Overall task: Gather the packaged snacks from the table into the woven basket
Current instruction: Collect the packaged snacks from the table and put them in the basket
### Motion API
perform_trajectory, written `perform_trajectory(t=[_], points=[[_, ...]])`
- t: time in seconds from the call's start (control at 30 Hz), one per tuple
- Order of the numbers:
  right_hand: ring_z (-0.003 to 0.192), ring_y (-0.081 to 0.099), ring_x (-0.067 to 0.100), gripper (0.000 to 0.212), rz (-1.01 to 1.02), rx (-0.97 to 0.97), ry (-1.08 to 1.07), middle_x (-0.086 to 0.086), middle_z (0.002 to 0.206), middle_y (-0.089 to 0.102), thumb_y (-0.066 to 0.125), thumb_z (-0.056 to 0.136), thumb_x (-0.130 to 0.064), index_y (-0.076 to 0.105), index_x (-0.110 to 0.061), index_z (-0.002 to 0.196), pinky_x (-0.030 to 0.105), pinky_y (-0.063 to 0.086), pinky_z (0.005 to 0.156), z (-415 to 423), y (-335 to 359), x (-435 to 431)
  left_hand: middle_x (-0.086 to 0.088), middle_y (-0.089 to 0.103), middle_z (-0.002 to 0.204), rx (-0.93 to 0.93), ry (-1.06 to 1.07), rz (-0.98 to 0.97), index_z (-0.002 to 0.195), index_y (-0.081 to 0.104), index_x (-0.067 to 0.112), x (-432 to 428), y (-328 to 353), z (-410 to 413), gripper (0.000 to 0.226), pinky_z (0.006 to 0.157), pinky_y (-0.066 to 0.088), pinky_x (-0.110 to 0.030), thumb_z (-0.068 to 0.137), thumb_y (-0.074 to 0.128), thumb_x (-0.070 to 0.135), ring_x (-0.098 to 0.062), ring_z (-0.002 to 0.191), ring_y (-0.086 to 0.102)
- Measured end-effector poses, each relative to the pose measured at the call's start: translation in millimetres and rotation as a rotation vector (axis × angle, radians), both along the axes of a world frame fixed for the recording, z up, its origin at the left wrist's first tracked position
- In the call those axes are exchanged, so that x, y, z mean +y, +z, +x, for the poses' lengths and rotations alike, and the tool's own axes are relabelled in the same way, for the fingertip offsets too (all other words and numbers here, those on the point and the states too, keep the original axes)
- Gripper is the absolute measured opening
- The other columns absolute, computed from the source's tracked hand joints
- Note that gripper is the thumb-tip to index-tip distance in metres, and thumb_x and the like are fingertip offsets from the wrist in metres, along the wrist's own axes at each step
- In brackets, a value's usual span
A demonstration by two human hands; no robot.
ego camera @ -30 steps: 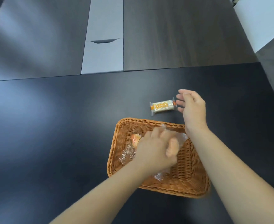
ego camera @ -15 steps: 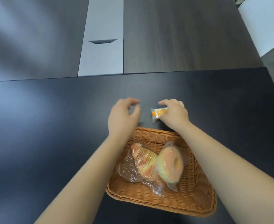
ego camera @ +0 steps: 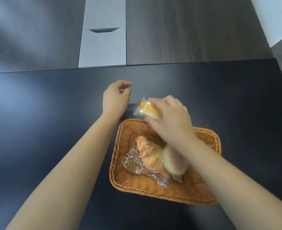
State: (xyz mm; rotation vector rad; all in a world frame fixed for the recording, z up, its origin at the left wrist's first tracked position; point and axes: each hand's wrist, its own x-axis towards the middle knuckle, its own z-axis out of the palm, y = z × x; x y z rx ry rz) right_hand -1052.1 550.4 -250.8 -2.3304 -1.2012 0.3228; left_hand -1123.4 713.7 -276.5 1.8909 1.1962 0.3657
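The right hand (ego camera: 171, 118) grips a small clear-wrapped pale bar with orange print (ego camera: 147, 110) (blurred) over the twelve o'clock rim of the tan woven rectangular basket (ego camera: 153, 190); left hand (ego camera: 116, 99) loosely curled, empty.

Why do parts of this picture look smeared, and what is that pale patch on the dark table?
Head view: the right hand and its snack packet are motion-blurred; the woven basket stays sharp. The pale patch is glare on the glossy table. The wide lens splays the table's edges outward.
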Motion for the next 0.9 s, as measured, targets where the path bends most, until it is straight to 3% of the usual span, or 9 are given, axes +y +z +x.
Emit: perform_trajectory(t=[0.1, 0.23, 0.33, 0.4, 0.53, 0.6, 0.67, 0.8, 0.9], points=[[0.098, 0.055, 0.025, 0.050, -0.135, -0.091, 0.178, 0.000, 0.102, 0.061, 0.062, 0.077, -0.044, 0.053, -0.027, 0.123, 0.040, 0.039, 0.083, -45.0, 3.4, -19.0, 0.007, 0.068, 0.103, 0.019, -0.016, -0.003, 0.102, 0.068, 0.026, -1.9, 4.8, -9.0, 0.030, 0.069, 0.041, -0.021, 0.082, 0.048, 0.017, -0.006, 0.082, 0.057], [0.106, 0.050, 0.025, 0.036, -0.318, -0.023, 0.242, 0.001, 0.113, 0.060, 0.055, 0.086, -0.039, 0.049, -0.023, 0.118, 0.037, 0.038, 0.088, -64.4, -16.8, -25.5, 0.007, 0.067, 0.111, 0.086, -0.066, -0.043, 0.107, 0.066, 0.026, -9.0, 0.5, -25.6, 0.030, 0.078, 0.042, -0.027, 0.084, 0.049, 0.020, -0.009, 0.087, 0.058], [0.115, 0.049, 0.023, 0.038, -0.300, 0.002, 0.253, 0.001, 0.121, 0.060, 0.051, 0.088, -0.040, 0.053, -0.021, 0.120, 0.036, 0.037, 0.095, -64.1, -24.8, -24.5, 0.003, 0.066, 0.118, 0.151, -0.102, -0.096, 0.112, 0.065, 0.023, -17.0, -7.6, -39.7, 0.029, 0.083, 0.040, -0.026, 0.087, 0.051, 0.020, -0.011, 0.096, 0.058], [0.125, 0.047, 0.021, 0.040, -0.171, 0.013, 0.159, 0.001, 0.130, 0.059, 0.049, 0.089, -0.041, 0.058, -0.020, 0.122, 0.036, 0.033, 0.106, -58.7, -22.4, -32.2, 0.001, 0.064, 0.123, 0.183, -0.112, -0.128, 0.119, 0.061, 0.022, -23.0, -11.5, -50.5, 0.032, 0.085, 0.039, -0.027, 0.089, 0.052, 0.028, -0.015, 0.106, 0.058], [0.135, 0.038, 0.027, 0.039, -0.027, -0.063, -0.373, 0.009, 0.141, 0.050, 0.051, 0.090, -0.026, 0.055, -0.017, 0.128, 0.045, 0.028, 0.111, -30.4, -19.4, -80.6, -0.001, 0.057, 0.134, 0.271, -0.139, -0.247, 0.138, 0.044, 0.027, -34.2, -10.0, -76.1, 0.060, 0.086, 0.039, -0.028, 0.083, 0.059, 0.046, -0.020, 0.118, 0.055], [0.137, 0.030, 0.035, 0.050, -0.133, 0.048, -0.629, 0.014, 0.148, 0.039, 0.052, 0.089, -0.023, 0.043, -0.016, 0.137, 0.050, 0.026, 0.109, -19.2, -22.5, -108.4, -0.001, 0.060, 0.128, 0.338, -0.200, -0.305, 0.141, 0.038, 0.028, -40.2, -6.2, -86.8, 0.070, 0.083, 0.048, -0.029, 0.078, 0.066, 0.042, -0.019, 0.107, 0.061], [0.132, 0.037, 0.040, 0.056, -0.221, 0.216, -0.791, 0.016, 0.147, 0.039, 0.051, 0.089, -0.020, 0.032, -0.016, 0.142, 0.052, 0.034, 0.103, -15.9, -25.5, -125.6, 0.003, 0.065, 0.110, 0.377, -0.249, -0.320, 0.137, 0.042, 0.025, -47.3, -4.0, -93.9, 0.070, 0.074, 0.056, -0.033, 0.075, 0.071, 0.033, -0.015, 0.089, 0.065], [0.114, 0.053, 0.043, 0.052, -0.206, 0.313, -0.806, 0.019, 0.130, 0.057, 0.046, 0.090, -0.010, 0.035, -0.017, 0.141, 0.048, 0.044, 0.092, -15.1, -29.1, -127.0, 0.002, 0.070, 0.091, 0.389, -0.214, -0.236, 0.123, 0.054, 0.019, -52.5, -6.1, -101.3, 0.045, 0.070, 0.059, -0.037, 0.079, 0.064, 0.021, -0.013, 0.078, 0.067], [0.121, 0.049, 0.039, 0.054, -0.185, 0.288, -0.696, 0.015, 0.134, 0.056, 0.046, 0.091, -0.008, 0.036, -0.018, 0.143, 0.042, 0.040, 0.097, 1.8, -29.6, -102.4, 0.001, 0.068, 0.089, 0.376, -0.128, -0.168, 0.120, 0.054, 0.021, -37.7, -5.0, -107.4, 0.042, 0.068, 0.058, -0.039, 0.079, 0.060, 0.016, -0.016, 0.078, 0.066]])
